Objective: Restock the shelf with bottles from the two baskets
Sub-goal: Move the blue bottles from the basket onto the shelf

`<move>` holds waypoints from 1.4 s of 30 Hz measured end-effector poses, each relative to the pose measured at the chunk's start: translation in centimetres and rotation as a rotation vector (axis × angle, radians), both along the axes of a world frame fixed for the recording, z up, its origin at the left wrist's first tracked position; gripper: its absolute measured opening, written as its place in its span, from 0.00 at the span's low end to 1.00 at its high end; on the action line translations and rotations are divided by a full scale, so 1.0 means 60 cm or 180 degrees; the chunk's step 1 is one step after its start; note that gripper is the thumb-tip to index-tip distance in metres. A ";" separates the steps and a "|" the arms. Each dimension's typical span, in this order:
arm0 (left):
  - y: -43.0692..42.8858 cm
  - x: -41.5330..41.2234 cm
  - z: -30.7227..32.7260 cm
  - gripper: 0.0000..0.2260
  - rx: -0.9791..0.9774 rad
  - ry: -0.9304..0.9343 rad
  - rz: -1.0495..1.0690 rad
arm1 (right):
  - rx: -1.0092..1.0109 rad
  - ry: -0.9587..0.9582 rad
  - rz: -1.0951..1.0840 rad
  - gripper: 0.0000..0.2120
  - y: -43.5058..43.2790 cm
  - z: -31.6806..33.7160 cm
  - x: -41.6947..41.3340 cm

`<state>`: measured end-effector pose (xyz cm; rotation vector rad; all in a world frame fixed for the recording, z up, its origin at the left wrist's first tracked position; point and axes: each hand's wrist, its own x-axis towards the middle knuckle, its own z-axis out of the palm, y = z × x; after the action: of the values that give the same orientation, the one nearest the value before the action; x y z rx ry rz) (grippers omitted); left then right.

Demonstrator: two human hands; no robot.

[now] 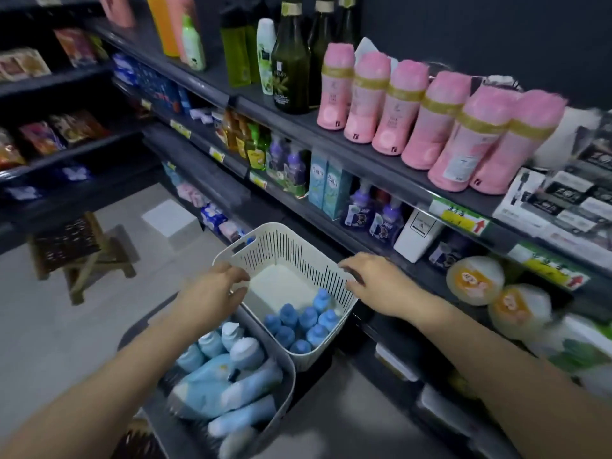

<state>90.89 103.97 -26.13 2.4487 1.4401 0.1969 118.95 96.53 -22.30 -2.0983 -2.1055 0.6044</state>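
Note:
A white slotted basket (281, 246) sits tilted in front of the shelving, with several small blue-capped bottles (299, 323) bunched at its near end. My left hand (215, 286) grips its left rim and my right hand (374, 279) grips its right rim. Just below it a grey basket (281, 392) holds several larger light-blue bottles (228, 379) lying on their sides. The dark shelf unit (374, 154) runs along the right, its upper board lined with pink bottles (430, 124).
Dark glass and green bottles (291, 61) stand further left on the top board. Purple pump bottles (374, 210), teal cartons and a white box fill the middle shelf. A wooden stool (76, 256) stands on the floor at left, beside another snack shelf.

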 end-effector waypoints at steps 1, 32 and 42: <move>0.004 -0.006 -0.010 0.11 -0.0059 -0.0041 -0.0011 | -0.0109 0.0004 -0.0003 0.21 0.005 -0.016 -0.008; 0.170 0.173 -0.385 0.20 -0.1293 0.1358 -0.0620 | -0.0950 -0.0718 0.1622 0.18 0.240 -0.470 0.001; 0.199 0.195 -0.441 0.14 -0.2039 0.1134 -0.0449 | -0.0902 -0.0174 0.1552 0.10 0.253 -0.513 0.016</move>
<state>102.59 115.90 -52.59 2.0830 1.1936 -0.6597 119.92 111.69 -53.10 -1.7247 -2.7263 0.9555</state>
